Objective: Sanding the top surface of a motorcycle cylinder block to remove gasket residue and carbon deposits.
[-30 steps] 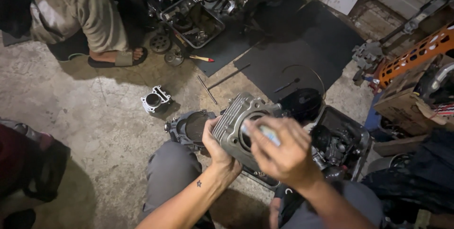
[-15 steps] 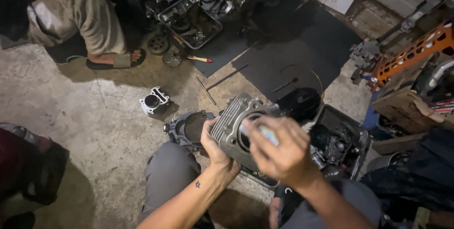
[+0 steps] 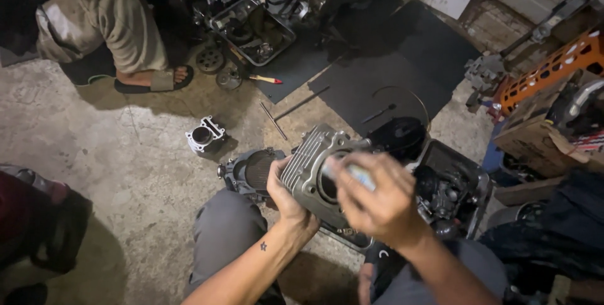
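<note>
My left hand (image 3: 284,197) grips a grey finned engine cylinder block (image 3: 314,165) by its lower left side and holds it tilted above my knees. My right hand (image 3: 377,201) is blurred over the block's round bore and pinches a small pale tool or pad (image 3: 358,176) against the bore's rim. Behind the block on the floor lies a dark round engine casing (image 3: 251,169). A smaller silver cylinder part (image 3: 204,135) stands on the concrete farther left.
Another person (image 3: 107,25) in a beige shirt and sandal squats at the top left beside a metal tray of engine parts (image 3: 255,28). Black mats (image 3: 390,72), loose rods, a screwdriver (image 3: 264,79), an orange crate (image 3: 553,69) and a cardboard box (image 3: 535,144) surround me.
My right hand has shifted slightly over the bore with the pale tool. The block stays tilted in my left hand.
</note>
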